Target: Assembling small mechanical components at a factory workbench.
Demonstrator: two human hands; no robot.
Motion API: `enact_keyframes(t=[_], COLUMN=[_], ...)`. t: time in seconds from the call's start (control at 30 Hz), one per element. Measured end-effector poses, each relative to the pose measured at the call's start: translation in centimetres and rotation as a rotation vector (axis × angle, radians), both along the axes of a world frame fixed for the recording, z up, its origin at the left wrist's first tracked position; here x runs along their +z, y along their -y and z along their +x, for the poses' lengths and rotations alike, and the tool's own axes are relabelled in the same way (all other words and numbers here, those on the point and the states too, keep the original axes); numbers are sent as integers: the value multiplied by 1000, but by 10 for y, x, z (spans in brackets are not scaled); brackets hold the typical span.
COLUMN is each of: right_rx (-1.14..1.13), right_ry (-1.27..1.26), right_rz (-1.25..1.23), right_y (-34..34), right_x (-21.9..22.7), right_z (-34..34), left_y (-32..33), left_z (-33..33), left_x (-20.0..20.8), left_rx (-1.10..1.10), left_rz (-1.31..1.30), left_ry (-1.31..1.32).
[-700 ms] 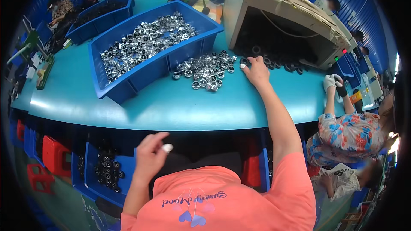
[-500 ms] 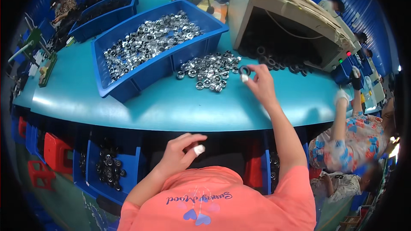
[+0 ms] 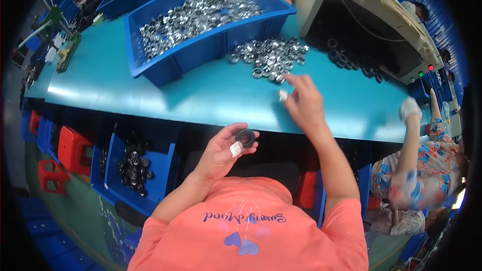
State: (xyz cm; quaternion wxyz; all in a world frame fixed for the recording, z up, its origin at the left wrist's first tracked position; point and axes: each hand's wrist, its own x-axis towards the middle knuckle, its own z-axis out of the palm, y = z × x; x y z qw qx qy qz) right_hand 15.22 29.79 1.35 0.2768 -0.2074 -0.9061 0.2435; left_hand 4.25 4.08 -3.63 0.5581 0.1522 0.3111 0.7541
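My left hand (image 3: 223, 150) pinches a dark ring (image 3: 245, 137) at its fingertips, below the teal table (image 3: 150, 90) edge. My right hand (image 3: 304, 101) is motion-blurred over the table near the loose pile of silver rings (image 3: 268, 57); I cannot tell whether its fingers hold anything. The grey machine (image 3: 361, 15) hides its dark interior.

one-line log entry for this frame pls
left hand: holds black ring at table edge | right hand: blurred, over teal table near loose silver rings | blue bin: full of silver rings
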Motion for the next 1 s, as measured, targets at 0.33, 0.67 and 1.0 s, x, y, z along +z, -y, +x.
enact_keyframes(t=[0.33,0.67,1.0], right_rx=[-67,6,156], right_ry=[70,-151,-359], right_rz=[177,-113,-1086], right_y=[-12,35,125], right_x=[-18,-2,-49], right_z=[-22,15,52], left_y=[18,21,25], left_z=[1,1,-1], left_x=[5,4,-35], left_rx=[20,25,-10], left_rz=[-36,-66,-55], left_ry=[44,38,235])
